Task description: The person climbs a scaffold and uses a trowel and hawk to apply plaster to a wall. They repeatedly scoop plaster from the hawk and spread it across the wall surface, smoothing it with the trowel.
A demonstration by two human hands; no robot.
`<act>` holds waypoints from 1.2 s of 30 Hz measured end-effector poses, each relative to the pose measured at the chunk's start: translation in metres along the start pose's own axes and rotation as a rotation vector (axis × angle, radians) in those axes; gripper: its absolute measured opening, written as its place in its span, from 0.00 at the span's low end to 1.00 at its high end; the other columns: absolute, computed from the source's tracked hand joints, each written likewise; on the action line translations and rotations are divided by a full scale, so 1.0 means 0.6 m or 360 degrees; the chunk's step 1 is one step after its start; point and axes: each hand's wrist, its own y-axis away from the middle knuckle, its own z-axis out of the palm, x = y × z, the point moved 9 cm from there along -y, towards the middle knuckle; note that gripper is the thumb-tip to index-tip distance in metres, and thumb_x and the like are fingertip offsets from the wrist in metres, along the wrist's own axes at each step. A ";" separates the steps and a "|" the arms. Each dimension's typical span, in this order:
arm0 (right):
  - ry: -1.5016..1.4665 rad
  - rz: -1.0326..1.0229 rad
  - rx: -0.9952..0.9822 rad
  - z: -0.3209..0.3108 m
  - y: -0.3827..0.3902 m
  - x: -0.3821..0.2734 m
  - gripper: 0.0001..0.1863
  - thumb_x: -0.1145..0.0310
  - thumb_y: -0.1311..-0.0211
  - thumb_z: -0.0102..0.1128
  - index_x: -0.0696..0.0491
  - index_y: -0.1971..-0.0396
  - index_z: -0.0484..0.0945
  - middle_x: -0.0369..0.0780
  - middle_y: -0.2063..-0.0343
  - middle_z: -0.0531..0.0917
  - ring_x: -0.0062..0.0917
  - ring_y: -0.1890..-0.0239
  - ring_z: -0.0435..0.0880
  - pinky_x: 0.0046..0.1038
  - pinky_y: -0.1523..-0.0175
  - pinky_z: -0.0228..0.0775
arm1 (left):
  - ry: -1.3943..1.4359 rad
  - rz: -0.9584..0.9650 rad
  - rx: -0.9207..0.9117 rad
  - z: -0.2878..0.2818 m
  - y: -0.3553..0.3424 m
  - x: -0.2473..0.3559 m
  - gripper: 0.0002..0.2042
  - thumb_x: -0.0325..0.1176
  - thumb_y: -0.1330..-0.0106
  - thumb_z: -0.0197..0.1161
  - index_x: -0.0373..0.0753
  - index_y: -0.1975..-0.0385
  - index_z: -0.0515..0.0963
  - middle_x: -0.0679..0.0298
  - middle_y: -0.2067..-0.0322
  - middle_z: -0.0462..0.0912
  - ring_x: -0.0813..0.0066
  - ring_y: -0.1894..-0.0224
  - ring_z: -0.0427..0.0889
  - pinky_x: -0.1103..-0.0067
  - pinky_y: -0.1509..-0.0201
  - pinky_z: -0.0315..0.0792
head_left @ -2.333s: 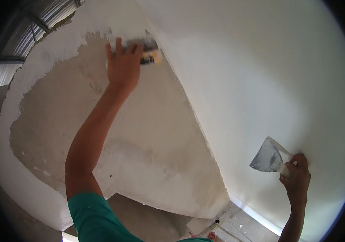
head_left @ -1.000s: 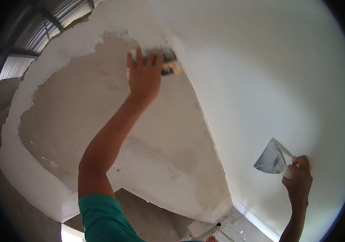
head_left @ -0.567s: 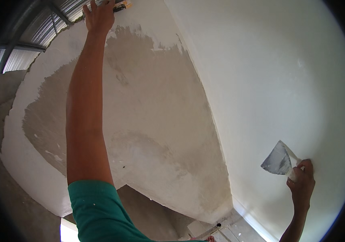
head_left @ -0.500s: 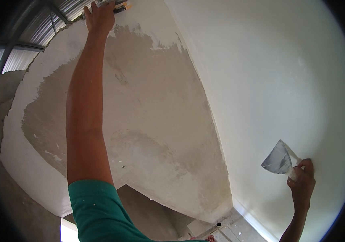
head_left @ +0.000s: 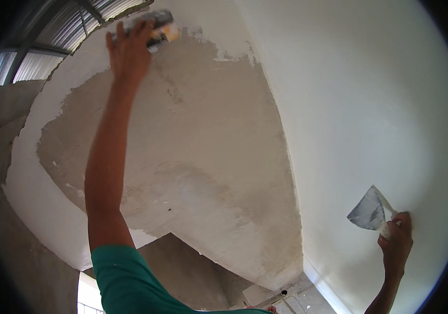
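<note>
head | left hand (head_left: 129, 60), fingers spread, holds blurred trowel (head_left: 165, 32) near top of patchy wall (head_left: 182, 152) | right hand (head_left: 396, 245), fingers closed round scraper (head_left: 369, 210) | white coat (head_left: 40, 209) covers upper, left margins; grey-brown middle (head_left: 208, 120) seems left uncoated

Left arm: one, bare from the hem of a short green sleeve (head_left: 122, 269); raised high and reaching forward, with a slight bend at the elbow (head_left: 103, 206). Left forearm (head_left: 111, 136): near upright, leaning a little right toward the wrist. Left hand (head_left: 129, 55): at upper left, back turned to the viewer; fingers (head_left: 121, 31) spaced apart, bent at the tips in a grip, slightly blurred. Right forearm (head_left: 384, 295): one, bare, entering at the lower right edge, slanting up to a nearly straight wrist. Right hand (head_left: 395, 243): held well below the left, fingers (head_left: 404, 219) curled in a grip; thumb not clearly made out.
</note>
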 end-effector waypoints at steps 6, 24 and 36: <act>-0.0023 0.0029 -0.0068 0.017 0.006 0.015 0.16 0.85 0.67 0.63 0.60 0.72 0.73 0.38 0.60 0.71 0.33 0.57 0.75 0.28 0.57 0.72 | -0.0119 0.0009 -0.0048 0.049 -0.046 -0.078 0.29 0.24 0.41 0.57 0.58 0.39 0.70 0.68 0.40 0.72 0.57 0.35 0.64 0.50 0.31 0.49; 0.0063 -0.0020 0.0023 0.012 0.007 -0.001 0.16 0.85 0.69 0.64 0.61 0.76 0.69 0.39 0.63 0.70 0.34 0.59 0.74 0.32 0.59 0.71 | -0.0070 0.0046 0.0166 0.042 -0.072 -0.036 0.32 0.22 0.42 0.57 0.59 0.36 0.66 0.70 0.38 0.71 0.56 0.35 0.65 0.50 0.30 0.49; 0.0112 -0.0011 0.0014 0.003 0.005 -0.010 0.15 0.84 0.69 0.63 0.62 0.74 0.72 0.40 0.62 0.70 0.33 0.60 0.75 0.30 0.58 0.71 | 0.0193 0.0151 -0.0037 -0.006 0.047 0.057 0.25 0.25 0.38 0.54 0.56 0.40 0.71 0.69 0.44 0.76 0.59 0.36 0.65 0.48 0.32 0.50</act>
